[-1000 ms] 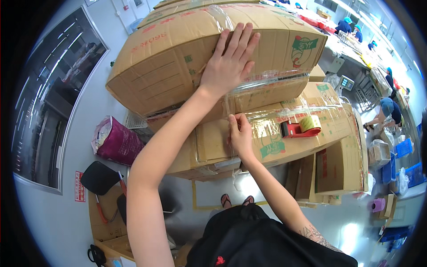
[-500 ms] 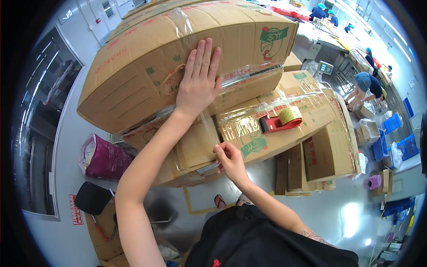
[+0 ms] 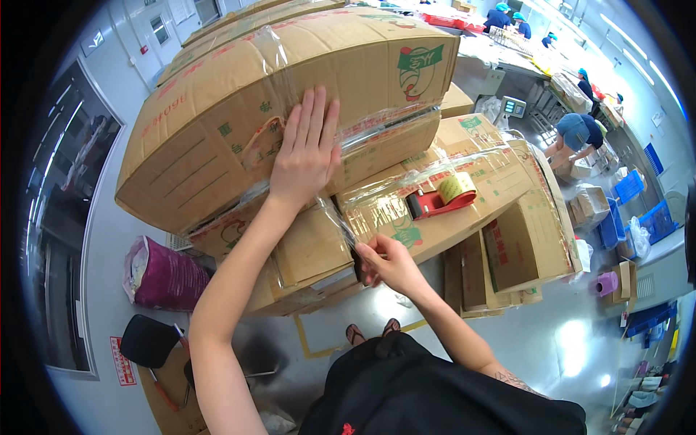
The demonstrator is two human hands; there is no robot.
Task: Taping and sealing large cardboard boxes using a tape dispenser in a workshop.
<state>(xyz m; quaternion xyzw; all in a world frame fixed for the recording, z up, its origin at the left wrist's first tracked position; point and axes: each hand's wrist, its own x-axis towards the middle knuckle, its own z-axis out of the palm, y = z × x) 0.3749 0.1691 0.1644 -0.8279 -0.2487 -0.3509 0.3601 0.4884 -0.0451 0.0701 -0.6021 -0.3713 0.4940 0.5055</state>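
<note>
Left hand (image 3: 306,156) lies flat, fingers spread, on the taped top carton (image 3: 275,109), now sitting lower on it than a moment ago, pressing the clear tape (image 3: 377,130) down. At six o'clock from it, the right hand (image 3: 388,262) pinches the tape's loose end against the front edge of the lower carton (image 3: 435,196), having slid down from the seam. The red tape dispenser (image 3: 441,197) rests untouched at three o'clock. The strip looks nearly smoothed and stuck.

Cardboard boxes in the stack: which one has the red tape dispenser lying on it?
The lower box, under the big top box. The red tape dispenser rests on its taped top, right of the left hand.
</note>
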